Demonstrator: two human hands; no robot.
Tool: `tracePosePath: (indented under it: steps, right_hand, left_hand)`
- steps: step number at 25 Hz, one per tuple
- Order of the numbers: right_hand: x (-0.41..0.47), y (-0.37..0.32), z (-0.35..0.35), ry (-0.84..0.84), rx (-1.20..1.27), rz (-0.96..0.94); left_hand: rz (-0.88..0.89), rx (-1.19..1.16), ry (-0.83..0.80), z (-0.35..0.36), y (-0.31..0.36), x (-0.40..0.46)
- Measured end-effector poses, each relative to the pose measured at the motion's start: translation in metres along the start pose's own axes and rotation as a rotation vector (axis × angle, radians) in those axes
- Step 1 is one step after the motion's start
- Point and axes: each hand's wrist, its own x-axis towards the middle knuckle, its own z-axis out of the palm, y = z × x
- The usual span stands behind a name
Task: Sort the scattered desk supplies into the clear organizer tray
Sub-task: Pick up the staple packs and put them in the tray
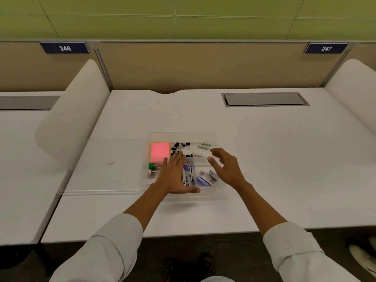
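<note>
While both hands hover over the clear organizer tray (217, 137) mid-bench (264, 159), neither holds anything: left hand (175, 176) lies flat, fingers straight, over the tray's center w/ thumb out along the near edge; right hand (225, 167) hangs above the right side, fingers loosely spread & half-curled. Inside the tray: pink sticky-note pad (160, 152) far left, black binder clips (180, 147) top center, blue staple boxes (207, 179) near right. A clear lid (97, 169) sits just left of the tray.
</note>
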Motion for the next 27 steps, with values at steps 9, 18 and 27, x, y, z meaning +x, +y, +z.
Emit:
tracePosePath:
  steps: [9,18,27]
  right_hand:
    - [0.016,-0.019,0.013,-0.01,0.191,0.029]
    - [0.013,-0.085,0.1,-0.211,0.294,-0.042]
    - [-0.021,-0.159,0.277,-0.501,-0.255,-0.028]
  left_hand:
    - [-0.086,-0.084,0.178,-0.019,-0.017,-0.019]
    - [-0.465,-0.231,0.634,-0.048,-0.118,-0.071]
    - [-1.213,-0.612,0.476,-0.028,-0.259,-0.15]
